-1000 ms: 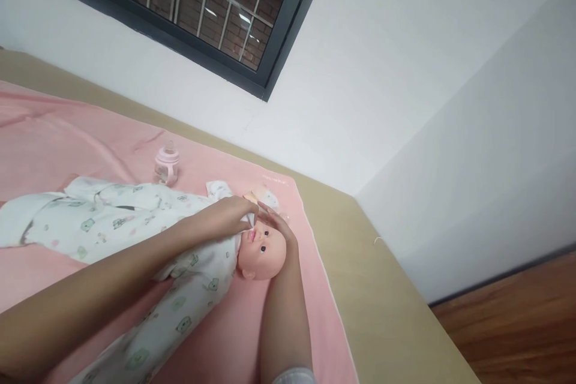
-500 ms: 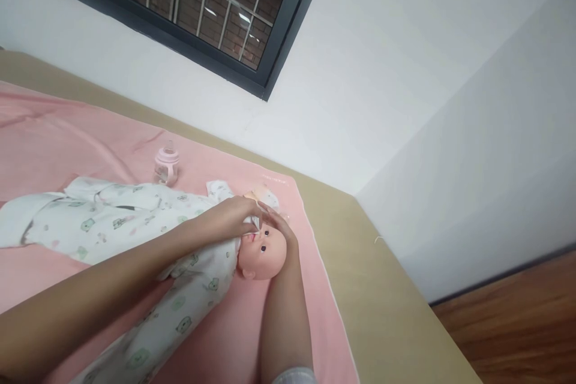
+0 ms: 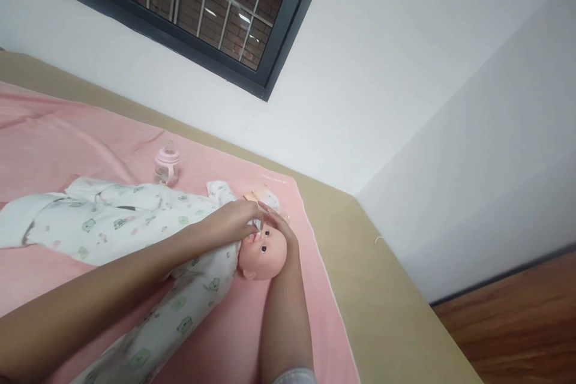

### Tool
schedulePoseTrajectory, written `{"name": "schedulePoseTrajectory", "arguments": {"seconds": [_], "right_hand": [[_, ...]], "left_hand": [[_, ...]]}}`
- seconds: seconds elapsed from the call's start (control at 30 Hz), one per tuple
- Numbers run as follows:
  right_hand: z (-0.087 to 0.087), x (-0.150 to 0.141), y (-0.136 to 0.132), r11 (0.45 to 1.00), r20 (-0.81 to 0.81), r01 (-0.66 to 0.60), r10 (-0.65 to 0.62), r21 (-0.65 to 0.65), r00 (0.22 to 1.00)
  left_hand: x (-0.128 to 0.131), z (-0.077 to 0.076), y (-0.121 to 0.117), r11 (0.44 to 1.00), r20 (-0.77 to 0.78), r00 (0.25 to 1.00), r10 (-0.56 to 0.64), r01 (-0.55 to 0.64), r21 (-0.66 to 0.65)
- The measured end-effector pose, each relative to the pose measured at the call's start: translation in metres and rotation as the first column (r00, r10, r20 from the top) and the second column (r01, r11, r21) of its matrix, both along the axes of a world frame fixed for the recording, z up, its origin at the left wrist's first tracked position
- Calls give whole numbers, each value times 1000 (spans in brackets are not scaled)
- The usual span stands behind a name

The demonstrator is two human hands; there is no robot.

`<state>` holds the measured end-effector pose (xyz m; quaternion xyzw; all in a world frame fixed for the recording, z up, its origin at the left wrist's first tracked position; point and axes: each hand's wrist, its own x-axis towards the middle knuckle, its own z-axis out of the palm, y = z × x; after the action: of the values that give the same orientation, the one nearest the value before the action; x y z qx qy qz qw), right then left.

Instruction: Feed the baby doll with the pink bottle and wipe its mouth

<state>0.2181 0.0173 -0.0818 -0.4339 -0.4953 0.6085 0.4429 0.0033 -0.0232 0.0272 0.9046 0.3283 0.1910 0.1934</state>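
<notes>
A baby doll (image 3: 265,258) in white clothes with green animal prints lies on its back, its bald head toward the right. My left hand (image 3: 240,219) reaches across its body, thumb and fingers closed on a small white wipe (image 3: 257,225) at the doll's mouth and cheek. Most of the wipe is hidden by the fingers. Curled round the far side of the head, my right hand (image 3: 279,227) cups it, its fingertips close to my left hand. The doll's eyes look up between my hands.
A pink baby bottle (image 3: 167,163) with handles stands on the pink sheet (image 3: 306,288) behind the doll. Past the sheet's edge runs a tan bed or table surface (image 3: 360,264). A white wall and a dark-framed barred window (image 3: 265,81) rise behind.
My left hand has shifted very slightly at the doll's mouth, still with the wipe. My right hand and the doll's head stay nearly where they were.
</notes>
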Motion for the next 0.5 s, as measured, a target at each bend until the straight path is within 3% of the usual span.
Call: {"name": "schedulePoseTrajectory", "arguments": {"seconds": [0.37,0.5], "right_hand": [[-8,0,1,999,-98,-17,12,-50,995],[-5,-2,-4,997,-179,-11,-4,-82,984]], "left_hand": [[-7,-4,10,999,46,999,27,-28,28],[-18,-3,16,999,53,998,-29,31,-27]]}}
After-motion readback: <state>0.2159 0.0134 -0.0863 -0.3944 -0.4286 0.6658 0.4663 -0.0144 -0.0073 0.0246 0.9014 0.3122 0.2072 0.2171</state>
